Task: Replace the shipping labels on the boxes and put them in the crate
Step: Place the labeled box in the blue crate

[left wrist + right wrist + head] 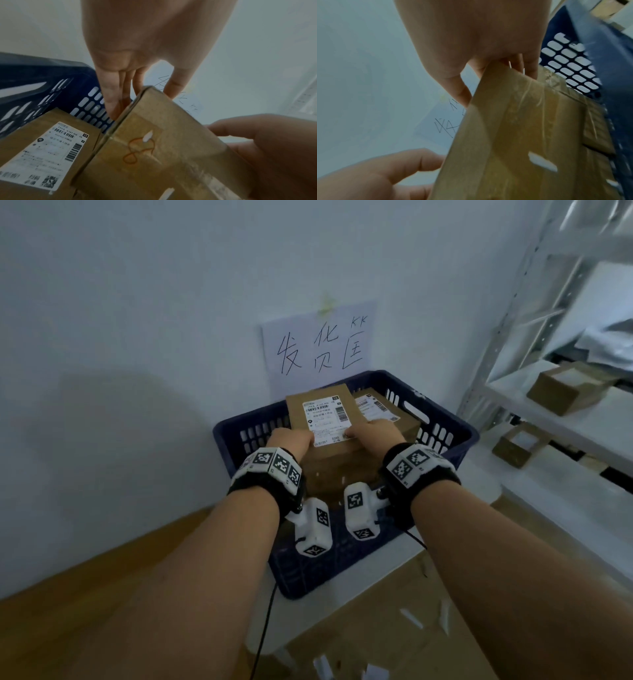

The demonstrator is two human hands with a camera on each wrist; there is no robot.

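Note:
A brown cardboard box [320, 405] with a white shipping label [327, 421] on top is held over the dark blue slotted crate [308, 573]. My left hand [291, 440] grips its left side, thumb on top. My right hand [373, 436] grips its right side the same way. The left wrist view shows the box's near face [154, 155] with white paper scraps, my left hand [137, 54] against its side and my right hand [274, 148] opposite. A second labelled box [394, 412] [48, 155] lies in the crate, to the right. What is under the held box is hidden.
A handwritten paper sign [318, 347] hangs on the white wall behind the crate. A metal shelf rack [565, 412] stands at right with open cardboard boxes [565, 392] on it. Flattened cardboard [376, 628] with paper scraps lies on the floor below.

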